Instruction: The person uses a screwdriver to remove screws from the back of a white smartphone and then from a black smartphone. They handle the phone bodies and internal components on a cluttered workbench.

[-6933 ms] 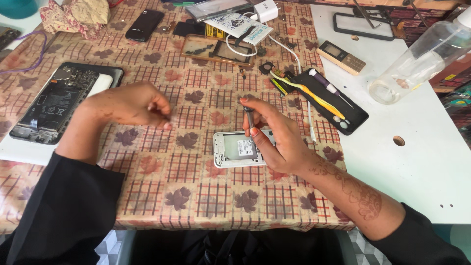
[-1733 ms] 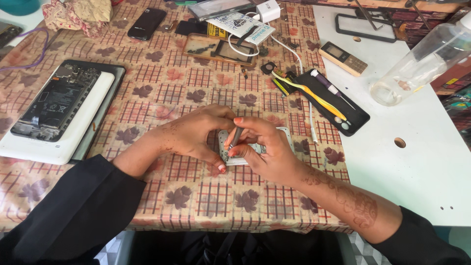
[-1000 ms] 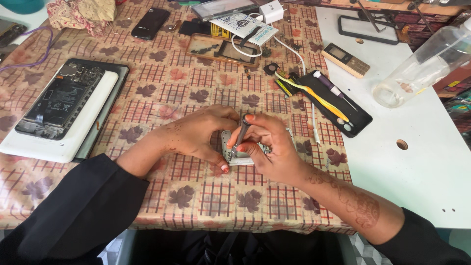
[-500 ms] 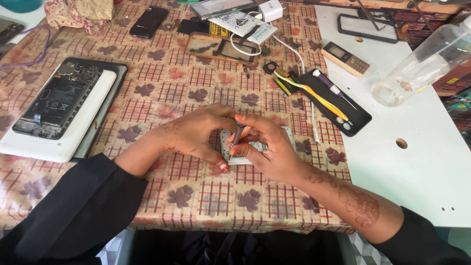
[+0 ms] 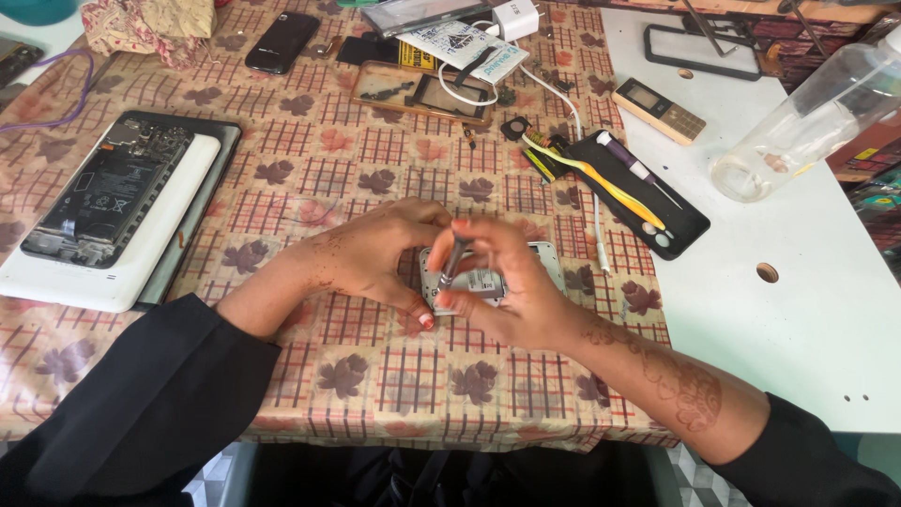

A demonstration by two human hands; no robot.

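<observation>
At frame centre, the right hand (image 5: 511,286) pinches a slim metal screwdriver (image 5: 451,262); the left hand (image 5: 375,258) grips the flat silver phone frame (image 5: 488,282) on the checked cloth (image 5: 375,371).

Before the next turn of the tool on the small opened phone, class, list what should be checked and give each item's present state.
1. Right hand grips the thin screwdriver: ok.
2. Left hand steadies the small opened phone at its left edge: ok.
3. Phone lies flat on the patterned tablecloth: ok.
4. Tool tip seated in a screw: cannot tell, fingers hide it.
5. Spare tools within reach on the black tool mat: ok.
6. Loose screws kept safe: cannot tell, none visible.
</observation>
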